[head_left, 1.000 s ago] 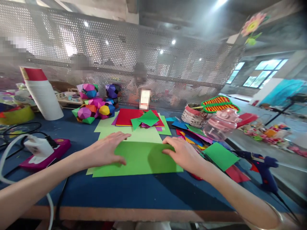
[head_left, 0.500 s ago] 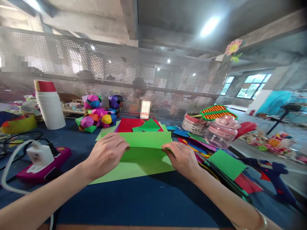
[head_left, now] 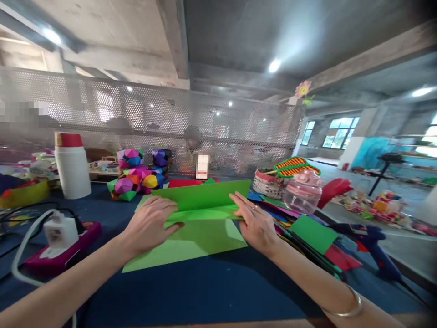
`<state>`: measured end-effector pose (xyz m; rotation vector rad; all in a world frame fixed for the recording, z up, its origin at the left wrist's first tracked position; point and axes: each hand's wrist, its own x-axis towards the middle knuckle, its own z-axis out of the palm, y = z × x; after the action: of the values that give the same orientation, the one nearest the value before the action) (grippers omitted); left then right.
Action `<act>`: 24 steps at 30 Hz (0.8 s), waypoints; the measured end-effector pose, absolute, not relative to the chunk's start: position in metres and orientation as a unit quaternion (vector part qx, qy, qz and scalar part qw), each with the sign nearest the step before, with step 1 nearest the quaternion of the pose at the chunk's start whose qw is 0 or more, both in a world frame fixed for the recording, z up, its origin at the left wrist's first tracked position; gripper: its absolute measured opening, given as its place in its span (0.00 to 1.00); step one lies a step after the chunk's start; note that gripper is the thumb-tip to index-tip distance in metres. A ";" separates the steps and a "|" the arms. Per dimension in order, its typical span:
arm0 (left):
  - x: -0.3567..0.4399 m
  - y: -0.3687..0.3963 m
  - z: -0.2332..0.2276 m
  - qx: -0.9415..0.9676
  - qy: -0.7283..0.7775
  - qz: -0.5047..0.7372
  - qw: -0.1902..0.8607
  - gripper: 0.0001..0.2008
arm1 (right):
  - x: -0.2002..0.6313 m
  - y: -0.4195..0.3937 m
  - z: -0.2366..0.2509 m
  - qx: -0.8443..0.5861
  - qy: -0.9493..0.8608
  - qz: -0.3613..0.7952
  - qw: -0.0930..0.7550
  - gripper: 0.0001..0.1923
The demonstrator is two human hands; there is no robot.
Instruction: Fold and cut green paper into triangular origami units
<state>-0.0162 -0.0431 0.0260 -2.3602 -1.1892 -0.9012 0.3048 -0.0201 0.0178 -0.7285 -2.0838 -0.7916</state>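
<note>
A bright green paper sheet point(head_left: 205, 197) is half unfolded over a lighter green sheet point(head_left: 191, 243) on the blue table point(head_left: 191, 291). Its upper flap stands up from the crease. My left hand point(head_left: 150, 223) grips the sheet's left end at the fold. My right hand point(head_left: 254, 221), with a ring on one finger, grips the right end. Both hands rest low, just above the lighter sheet.
Colourful origami balls point(head_left: 136, 175) and a stack of white cups point(head_left: 71, 166) stand at the back left. A pink device with a white plug point(head_left: 59, 237) lies left. A pink jar point(head_left: 302, 191), a basket point(head_left: 268, 181), loose coloured papers point(head_left: 314, 237) and a blue glue gun point(head_left: 375, 248) crowd the right.
The green sheet lay flat folded under my hands; both hands have lifted its upper flap, which now stands up. The camera has tilted upward.
</note>
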 end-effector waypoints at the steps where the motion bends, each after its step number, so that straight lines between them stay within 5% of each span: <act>1: -0.017 -0.041 0.027 -0.826 -0.434 -0.331 0.138 0.24 | 0.306 -0.019 0.017 -0.292 -0.817 -0.307 0.391 0.35; 7: -0.029 -0.025 0.034 -0.688 -0.505 -0.519 -0.048 0.20 | 0.312 -0.011 0.012 -0.315 -0.803 -0.249 0.441 0.32; 13: -0.035 -0.016 0.034 -0.523 -0.506 -0.535 -0.430 0.36 | 0.315 -0.010 0.012 -0.291 -0.800 -0.238 0.467 0.26; 24: -0.041 -0.011 0.028 -0.459 -0.489 -0.487 -0.560 0.20 | 0.314 -0.017 0.020 -0.213 -0.806 -0.239 0.497 0.19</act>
<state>-0.0414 -0.0106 0.0282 -2.3972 -2.5549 -2.5450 0.3145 -0.0168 0.0205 -0.5161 -1.9528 -0.5778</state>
